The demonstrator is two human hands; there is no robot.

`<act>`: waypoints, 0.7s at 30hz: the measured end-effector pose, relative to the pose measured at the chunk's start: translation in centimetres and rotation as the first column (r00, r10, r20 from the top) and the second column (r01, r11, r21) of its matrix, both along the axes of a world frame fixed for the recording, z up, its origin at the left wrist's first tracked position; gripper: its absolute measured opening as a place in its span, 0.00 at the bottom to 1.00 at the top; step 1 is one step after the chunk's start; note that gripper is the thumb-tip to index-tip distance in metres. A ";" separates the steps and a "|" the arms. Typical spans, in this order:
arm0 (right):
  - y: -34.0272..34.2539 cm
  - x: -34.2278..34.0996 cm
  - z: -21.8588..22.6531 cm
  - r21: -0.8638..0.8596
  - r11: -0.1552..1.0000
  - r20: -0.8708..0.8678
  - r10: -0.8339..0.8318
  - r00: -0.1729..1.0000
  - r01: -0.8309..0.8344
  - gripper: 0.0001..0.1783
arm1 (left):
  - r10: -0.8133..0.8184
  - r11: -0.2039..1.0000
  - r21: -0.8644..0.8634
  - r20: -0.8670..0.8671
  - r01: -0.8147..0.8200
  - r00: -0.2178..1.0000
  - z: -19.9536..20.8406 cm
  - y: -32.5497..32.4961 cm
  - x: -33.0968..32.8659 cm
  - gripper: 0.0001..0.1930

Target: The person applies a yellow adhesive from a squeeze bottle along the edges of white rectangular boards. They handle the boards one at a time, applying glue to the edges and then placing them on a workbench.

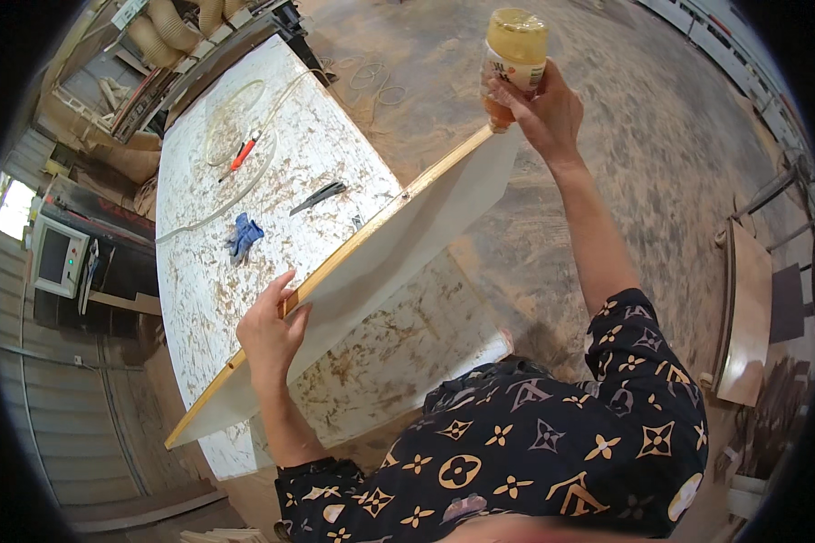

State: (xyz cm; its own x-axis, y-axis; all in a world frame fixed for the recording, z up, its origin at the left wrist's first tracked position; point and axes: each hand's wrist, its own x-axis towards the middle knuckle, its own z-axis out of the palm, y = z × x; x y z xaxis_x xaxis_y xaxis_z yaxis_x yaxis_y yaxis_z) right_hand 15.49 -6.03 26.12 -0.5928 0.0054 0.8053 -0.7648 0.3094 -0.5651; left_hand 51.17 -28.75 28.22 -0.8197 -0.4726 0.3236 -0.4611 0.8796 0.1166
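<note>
Glue bottle (514, 56) is gripped upside down by right hand (545, 113); the board (398, 237), pinched on edge by left-hand fingers (285, 290), could tip and glue be misplaced.

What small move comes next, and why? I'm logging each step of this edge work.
Probably draw the bottle slowly along the panel's wooden edge toward the left hand. The right hand holds it tipped nozzle-down at the far end of that edge, the left hand steadies the panel on edge on the table, and the whole edge looks bare.
</note>
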 end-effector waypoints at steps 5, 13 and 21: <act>-2.5 1.9 -0.4 0.050 0.991 -0.077 0.129 0.989 -0.125 0.25 | 0.010 1.000 0.000 0.007 -0.010 1.000 0.1 1.1 -1.6 0.27; 0.2 -3.0 -0.2 0.000 0.983 -0.005 0.185 0.983 -0.185 0.25 | 0.072 0.997 0.044 -0.072 -0.069 0.995 -0.6 2.6 -3.0 0.26; -1.8 0.9 -1.6 0.176 0.932 -0.157 0.344 0.926 -0.316 0.26 | 0.122 0.992 0.029 -0.042 -0.121 0.992 -0.6 2.6 -3.3 0.26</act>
State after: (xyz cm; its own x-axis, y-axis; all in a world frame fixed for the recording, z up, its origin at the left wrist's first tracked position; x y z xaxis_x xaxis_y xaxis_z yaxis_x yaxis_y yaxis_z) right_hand 16.43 -7.82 24.52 -0.3840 -0.2898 0.8767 -0.9229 0.0894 -0.3746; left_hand 47.89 -26.14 27.62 -0.7409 -0.5768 0.3440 -0.5585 0.8137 0.1612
